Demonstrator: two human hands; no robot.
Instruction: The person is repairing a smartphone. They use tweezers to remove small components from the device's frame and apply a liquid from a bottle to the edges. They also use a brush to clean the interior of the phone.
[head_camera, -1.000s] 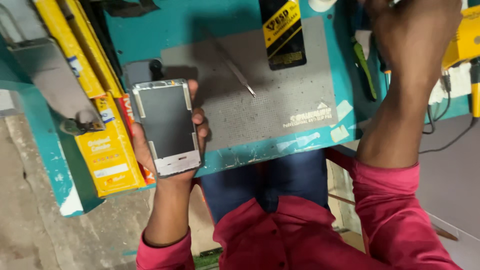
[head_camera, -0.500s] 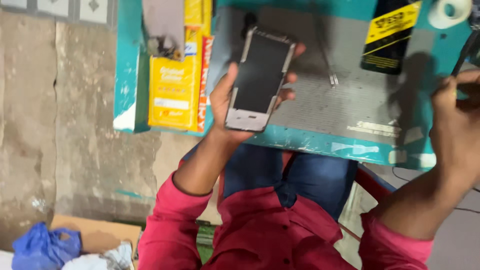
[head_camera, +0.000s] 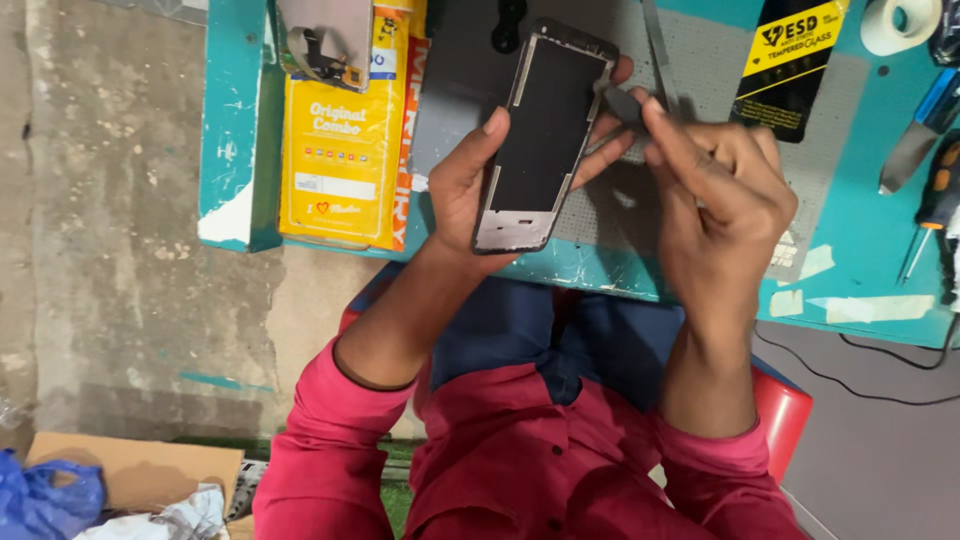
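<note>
phone frame (head_camera: 545, 135): in left hand (head_camera: 470, 185), above mat (head_camera: 640, 200) near table edge | right hand (head_camera: 715, 195): just right of frame, tool tip (head_camera: 625, 103) at its right side | flat boxes (head_camera: 345, 130): left of frame | screwdriver (head_camera: 935, 200), tape roll (head_camera: 900, 25): far right on table (head_camera: 870, 270)

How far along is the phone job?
Done: the phone is off the mat and gripped in the left hand, dark screen up. In hand: the right hand pinches a thin grey tool, its tip at the phone's right edge. Left: the screen looks seated in its frame, no gap visible; the screwdriver lies untouched on the teal bench.
</note>
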